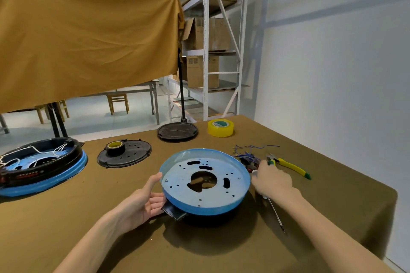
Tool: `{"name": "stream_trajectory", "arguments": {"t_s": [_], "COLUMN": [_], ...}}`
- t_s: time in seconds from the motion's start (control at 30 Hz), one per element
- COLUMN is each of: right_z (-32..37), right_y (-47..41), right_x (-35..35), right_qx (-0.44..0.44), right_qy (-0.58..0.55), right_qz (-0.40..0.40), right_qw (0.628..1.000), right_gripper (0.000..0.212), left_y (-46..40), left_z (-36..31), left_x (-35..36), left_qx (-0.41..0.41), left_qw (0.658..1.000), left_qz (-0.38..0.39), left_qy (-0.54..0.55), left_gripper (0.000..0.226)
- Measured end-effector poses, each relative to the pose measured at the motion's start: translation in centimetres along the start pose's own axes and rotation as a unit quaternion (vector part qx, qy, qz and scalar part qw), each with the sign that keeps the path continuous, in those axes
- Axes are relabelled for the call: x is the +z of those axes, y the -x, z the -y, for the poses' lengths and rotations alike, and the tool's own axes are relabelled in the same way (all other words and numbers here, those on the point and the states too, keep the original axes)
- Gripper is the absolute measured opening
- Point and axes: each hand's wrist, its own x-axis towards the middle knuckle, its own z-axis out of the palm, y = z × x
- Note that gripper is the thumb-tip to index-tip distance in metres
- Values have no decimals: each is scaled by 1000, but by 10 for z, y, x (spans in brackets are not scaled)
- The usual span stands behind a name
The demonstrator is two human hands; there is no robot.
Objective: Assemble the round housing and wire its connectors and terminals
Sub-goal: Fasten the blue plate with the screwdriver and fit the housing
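Your left hand (144, 201) cups the round blue housing (205, 182) on the desk (88, 217), fingers relaxed; your right hand (274, 180) grips a screwdriver (276, 214).

One wide-angle view only, from the person's head, looking forward and down over the brown cloth-covered counter (88, 217). The near edge sits close beneath the lens, both forearms reaching in from below; beyond the far edge stand white metal shelves (206, 51).

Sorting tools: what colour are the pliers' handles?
Yellow with green tips, on the pliers, clearest in the head view.
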Motion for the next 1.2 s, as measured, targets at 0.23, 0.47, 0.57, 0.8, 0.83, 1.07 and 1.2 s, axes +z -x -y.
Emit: {"name": "stream_trajectory", "arguments": {"t_s": [0.23,0.47,0.57,0.8,0.83,1.07,1.2], "right_z": [-2,67,120,201,204,208,207], "right_y": [3,18,20,22,21,16,13], "right_x": [-2,-72,-81,-50,-46,-28,-27], "right_qx": [-6,-145,-156,-175,-176,-181,-201], "right_qy": [-85,-465,-659,-759,-767,-775,-769], "right_qz": [5,-182,-18,47,42,39,36], "right_qw": [996,854,735,625,616,604,606], "right_gripper": [14,4,8,16,16,16,15], "left_y": [1,-5,-5,-5,-6,-11,-12], "left_z": [2,1,-1,-3,-3,-1,-1], "left_x": [-2,-7,-8,-10,-10,-14,-12], "left_qx": [-1,-18,-20,-37,-38,-35,-39], "left_qw": [1000,999,999,997,997,997,997], "left_qz": [0,28,40,68,70,66,63], "left_qy": [-1,-1,-12,-21,-24,-25,-24], "left_gripper": [90,96,94,82,84,82,78]}}
